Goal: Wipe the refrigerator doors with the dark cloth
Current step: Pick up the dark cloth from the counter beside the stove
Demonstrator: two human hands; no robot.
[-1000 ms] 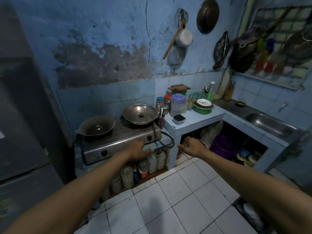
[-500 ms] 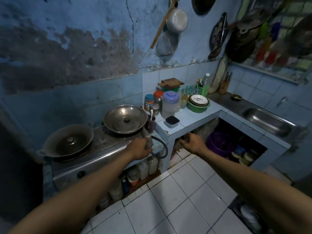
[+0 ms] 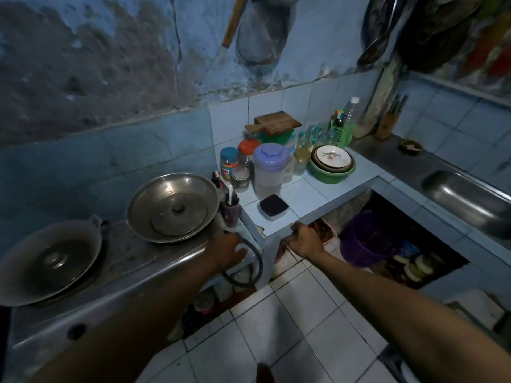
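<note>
From the head view, my left hand (image 3: 228,248) reaches out over the right end of the stove (image 3: 130,261), its grip hanging loose near the black hose (image 3: 255,268) that loops below the edge; I cannot tell whether the fingers touch the hose or only hover above it. My right hand (image 3: 304,241) is out in front of the tiled surface (image 3: 326,189), just under its front edge, fingers curled in a loose fist with nothing visible inside it.

The dark cloth is nowhere I can pick out with certainty. A small dark square thing (image 3: 273,205) sits on the surface just above my right hand; it could be a folded cloth or a lidded container, and I cannot tell which. The refrigerator is out of view entirely.

So I judge the task barely begun: no cloth in either hand, no door wiped. Finding and taking the cloth comes first, then turning to the refrigerator and wiping its doors.
</note>
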